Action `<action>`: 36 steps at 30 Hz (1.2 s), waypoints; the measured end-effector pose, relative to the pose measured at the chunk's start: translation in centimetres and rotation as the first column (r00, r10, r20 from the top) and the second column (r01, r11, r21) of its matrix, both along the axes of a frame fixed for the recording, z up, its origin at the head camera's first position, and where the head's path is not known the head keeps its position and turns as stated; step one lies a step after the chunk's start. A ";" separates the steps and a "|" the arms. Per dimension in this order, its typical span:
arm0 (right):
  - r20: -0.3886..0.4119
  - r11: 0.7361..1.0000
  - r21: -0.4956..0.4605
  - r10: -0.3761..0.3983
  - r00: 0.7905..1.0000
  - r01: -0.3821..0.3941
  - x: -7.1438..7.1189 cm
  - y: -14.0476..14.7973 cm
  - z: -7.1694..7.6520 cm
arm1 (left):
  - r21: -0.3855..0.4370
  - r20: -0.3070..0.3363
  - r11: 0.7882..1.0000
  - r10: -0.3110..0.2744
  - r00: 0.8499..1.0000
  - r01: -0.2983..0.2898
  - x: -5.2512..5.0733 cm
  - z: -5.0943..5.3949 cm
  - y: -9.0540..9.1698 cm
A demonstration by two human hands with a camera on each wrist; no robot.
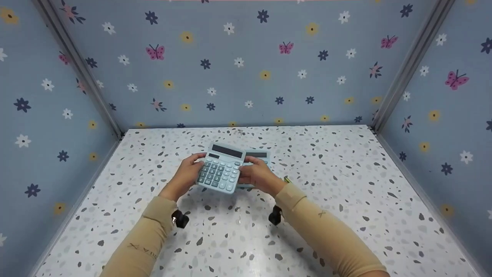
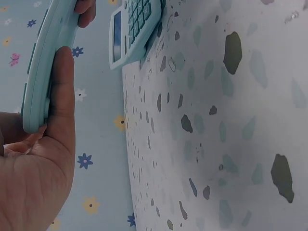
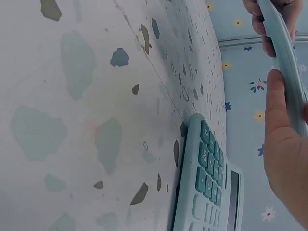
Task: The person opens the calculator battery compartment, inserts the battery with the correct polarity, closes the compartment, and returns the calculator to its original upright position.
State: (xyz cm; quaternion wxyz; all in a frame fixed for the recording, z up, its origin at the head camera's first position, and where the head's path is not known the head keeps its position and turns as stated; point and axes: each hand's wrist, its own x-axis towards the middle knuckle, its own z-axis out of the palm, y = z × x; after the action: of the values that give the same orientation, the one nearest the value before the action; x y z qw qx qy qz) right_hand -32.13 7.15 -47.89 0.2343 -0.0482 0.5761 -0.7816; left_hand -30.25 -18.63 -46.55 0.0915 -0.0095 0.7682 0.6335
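Observation:
A light blue calculator (image 1: 221, 169) is held up above the table, tilted, its keys and dark display facing the head camera. My left hand (image 1: 184, 175) grips its left edge, and my right hand (image 1: 259, 175) grips its right edge. The left wrist view shows the held calculator (image 2: 41, 67) edge-on, with fingers of my left hand (image 2: 43, 163) behind it. A second light blue calculator (image 1: 256, 155) lies on the table behind my right hand, partly hidden; the right wrist view shows this lower calculator (image 3: 204, 178) with its keys up.
The white speckled table (image 1: 330, 192) spans the area under both hands. Blue panels (image 1: 246, 77) with flowers and butterflies stand behind it and on both sides, joined by grey corner posts. A small yellow-green object (image 1: 287, 179) shows beside the right cuff.

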 end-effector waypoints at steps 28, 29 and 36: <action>0.003 0.998 0.025 -0.062 0.998 0.062 1.5 5.9 1.4 | 0.109 -0.064 0.990 -0.079 0.995 0.086 0.6 0.6 5.4; 0.006 0.998 0.025 -0.061 0.998 0.061 1.6 6.1 1.4 | 0.113 -0.065 0.989 -0.085 0.994 0.092 0.6 0.5 5.6; -0.012 0.998 0.051 -0.044 0.999 0.044 2.0 7.6 1.7 | 0.098 -0.065 0.990 -0.096 0.993 0.102 0.7 0.3 6.6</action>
State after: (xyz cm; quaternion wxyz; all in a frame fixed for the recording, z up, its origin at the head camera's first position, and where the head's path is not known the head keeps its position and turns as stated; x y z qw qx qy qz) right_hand -30.13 14.76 -46.17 0.2152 -0.0337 0.5980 -0.7713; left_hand -29.53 -11.98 -46.26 0.1001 0.0526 0.7370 0.6663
